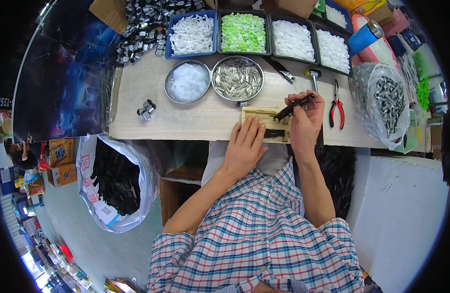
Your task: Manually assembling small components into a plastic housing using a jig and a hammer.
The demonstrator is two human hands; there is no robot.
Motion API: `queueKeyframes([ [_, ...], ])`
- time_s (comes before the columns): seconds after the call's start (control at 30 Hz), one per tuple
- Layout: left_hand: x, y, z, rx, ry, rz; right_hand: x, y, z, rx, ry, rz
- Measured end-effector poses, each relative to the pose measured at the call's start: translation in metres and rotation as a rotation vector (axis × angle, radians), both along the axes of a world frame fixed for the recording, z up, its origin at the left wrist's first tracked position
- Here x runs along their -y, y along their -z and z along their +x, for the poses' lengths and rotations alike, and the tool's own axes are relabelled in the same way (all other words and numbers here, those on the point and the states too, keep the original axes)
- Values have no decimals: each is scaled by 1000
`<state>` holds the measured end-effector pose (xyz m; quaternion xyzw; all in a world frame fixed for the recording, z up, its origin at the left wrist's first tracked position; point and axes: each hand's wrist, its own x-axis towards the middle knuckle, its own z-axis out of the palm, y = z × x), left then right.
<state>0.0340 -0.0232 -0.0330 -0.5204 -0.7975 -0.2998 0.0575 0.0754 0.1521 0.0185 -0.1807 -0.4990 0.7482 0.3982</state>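
- Left hand (244,146) flat, fingers spread, pressing wooden block (264,122) on tabletop (195,119).
- Right hand (305,119) clenched around thin black part (294,105), held over block.
- Likely light, stiff, small; best pinched mid-length.
- Red pliers (337,110) just beside.

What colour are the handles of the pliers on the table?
Red. The pliers lie just right of the right hand, clearest in the head view.

left hand (244,146) flat, right hand (305,119) gripping
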Motion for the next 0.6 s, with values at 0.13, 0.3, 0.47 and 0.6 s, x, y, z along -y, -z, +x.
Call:
queueKeyframes([
  [0.13, -6, 7, 0, -126, 14, -74, -6, 18, 13, -35, -9, -128],
  [0.3, -9, 9, 6, -101, 20, -84, -12, 28, 27, 335, -67, 174],
  [0.47, -8, 8, 5, -95, 41, -75, -6, 10, 21, 526, -149, 816],
  [0.6, -4, 5, 3, -101, 35, -98, -12, 18, 16, 514, -147, 1150],
])
